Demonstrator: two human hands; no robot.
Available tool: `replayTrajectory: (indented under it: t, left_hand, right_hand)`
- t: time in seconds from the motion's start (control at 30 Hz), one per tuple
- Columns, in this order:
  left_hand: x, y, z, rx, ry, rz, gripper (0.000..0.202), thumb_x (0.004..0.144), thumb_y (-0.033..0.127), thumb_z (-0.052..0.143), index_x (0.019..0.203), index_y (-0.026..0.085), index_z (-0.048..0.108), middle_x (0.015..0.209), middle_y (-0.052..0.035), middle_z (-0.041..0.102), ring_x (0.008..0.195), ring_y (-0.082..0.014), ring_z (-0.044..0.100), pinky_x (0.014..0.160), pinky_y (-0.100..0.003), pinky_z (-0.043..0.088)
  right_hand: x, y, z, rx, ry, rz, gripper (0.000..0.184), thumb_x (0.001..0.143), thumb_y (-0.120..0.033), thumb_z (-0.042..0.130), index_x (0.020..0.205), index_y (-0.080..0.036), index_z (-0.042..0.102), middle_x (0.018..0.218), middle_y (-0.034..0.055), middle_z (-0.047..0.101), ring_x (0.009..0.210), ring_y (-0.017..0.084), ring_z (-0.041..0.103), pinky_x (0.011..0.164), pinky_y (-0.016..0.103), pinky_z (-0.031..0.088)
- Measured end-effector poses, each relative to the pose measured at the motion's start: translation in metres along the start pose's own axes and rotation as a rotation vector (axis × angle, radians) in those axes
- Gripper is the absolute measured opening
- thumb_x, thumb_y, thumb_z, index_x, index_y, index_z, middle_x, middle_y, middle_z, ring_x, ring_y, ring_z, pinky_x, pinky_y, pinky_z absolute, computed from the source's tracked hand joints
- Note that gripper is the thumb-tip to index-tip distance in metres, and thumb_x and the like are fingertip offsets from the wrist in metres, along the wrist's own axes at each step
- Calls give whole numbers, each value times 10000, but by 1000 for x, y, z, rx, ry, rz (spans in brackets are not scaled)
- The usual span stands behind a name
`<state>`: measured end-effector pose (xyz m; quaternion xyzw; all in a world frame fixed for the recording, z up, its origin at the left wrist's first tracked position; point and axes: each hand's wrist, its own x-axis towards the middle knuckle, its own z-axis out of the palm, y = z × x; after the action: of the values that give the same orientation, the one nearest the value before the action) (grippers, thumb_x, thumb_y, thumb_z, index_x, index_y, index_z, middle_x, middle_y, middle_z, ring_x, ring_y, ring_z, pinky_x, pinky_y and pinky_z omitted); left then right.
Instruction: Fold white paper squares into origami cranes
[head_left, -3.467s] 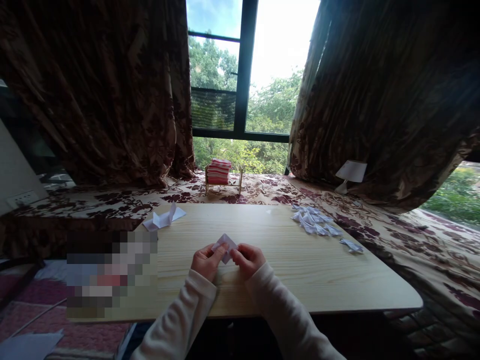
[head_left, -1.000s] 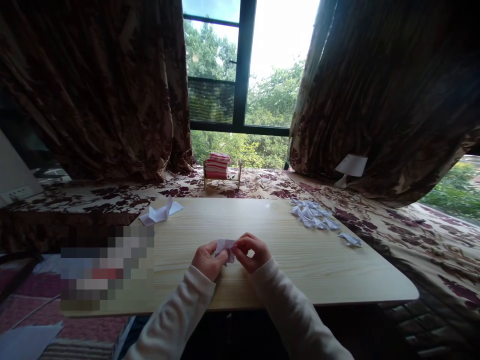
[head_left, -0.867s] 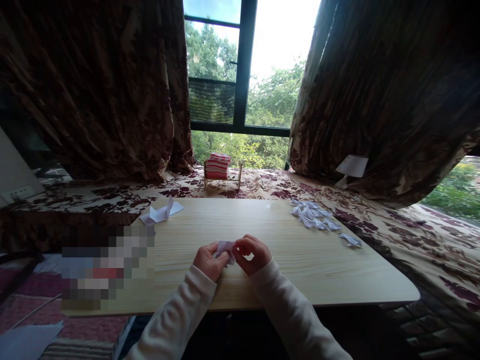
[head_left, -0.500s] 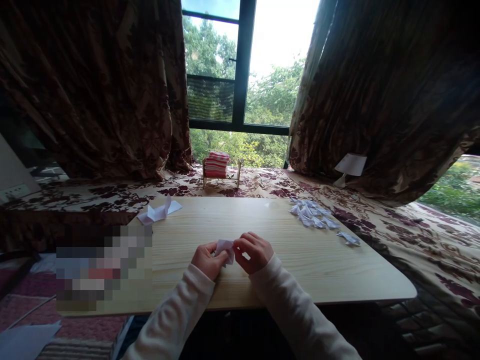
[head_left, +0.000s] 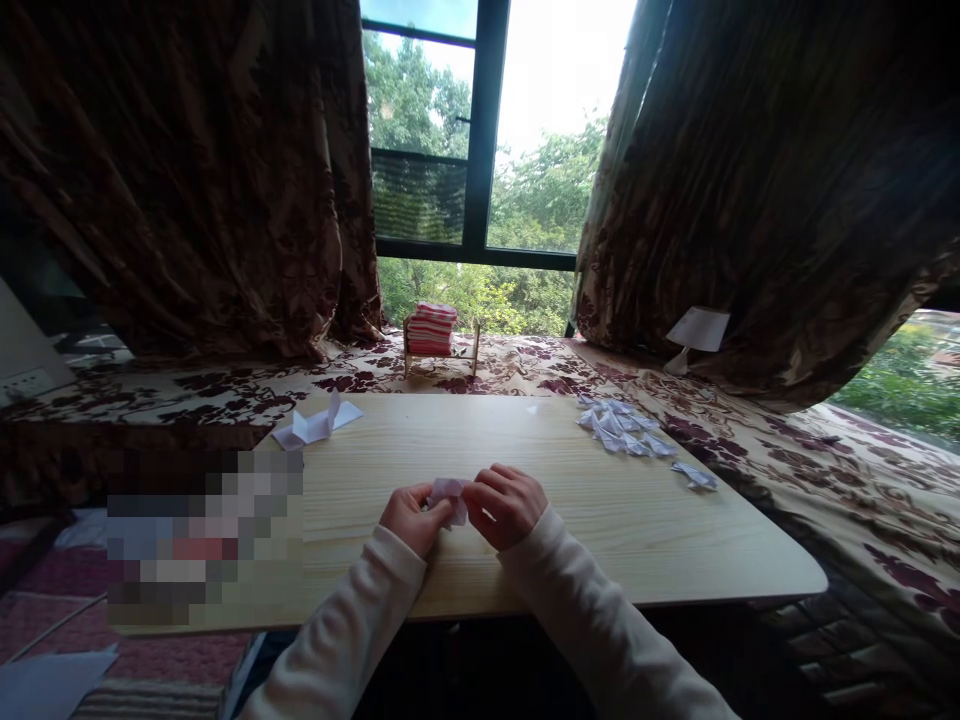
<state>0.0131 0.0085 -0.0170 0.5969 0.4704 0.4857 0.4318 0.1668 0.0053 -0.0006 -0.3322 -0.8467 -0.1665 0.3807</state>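
Over the near middle of the wooden table (head_left: 570, 540), a small folded piece of white paper (head_left: 450, 489) is held between my two hands. My left hand (head_left: 412, 517) grips it from the left, thumb lying across its front. From the right, my right hand (head_left: 508, 505) pinches the paper's edge with thumb and fingertips. The lower folds of the paper are partly covered by my left thumb and fingers. Several folded paper pieces (head_left: 619, 425) lie in a cluster at the far right, with one more folded piece (head_left: 695, 476) nearer the right edge.
Partly unfolded white paper (head_left: 319, 425) lies at the table's far left corner. A blurred patch hides the left end. Beyond the table, a small rack with pink striped cloths (head_left: 432, 330) and a white lamp (head_left: 697, 330) stand on the flower-patterned ledge (head_left: 525, 365).
My right fingers have shifted slightly left and closed in more on the paper's edge. My left hand keeps its hold. The whole view has drifted a little.
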Motion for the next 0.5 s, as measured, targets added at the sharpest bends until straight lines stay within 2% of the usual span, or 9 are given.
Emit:
replayTrajectory:
  t: [0.33, 0.5]
  left_hand:
    - [1, 5, -4, -113, -13, -68, 193, 570, 250, 623, 660, 96, 696, 504, -14, 641, 465, -133, 542, 473, -226, 398]
    - [2, 7, -6, -140, -12, -78, 173, 553, 223, 605, 635, 104, 698, 524, -8, 645, 495, -136, 544, 512, -235, 411]
  right_hand:
    - [5, -4, -1, -63, -6, -76, 263, 852, -184, 403, 673, -186, 595, 565, 19, 541, 555, 140, 420, 543, 270, 308]
    - [5, -2, 0, -48, -1, -107, 250, 849, -171, 396, 694, -177, 592, 577, 23, 548, 560, 140, 426, 549, 268, 317]
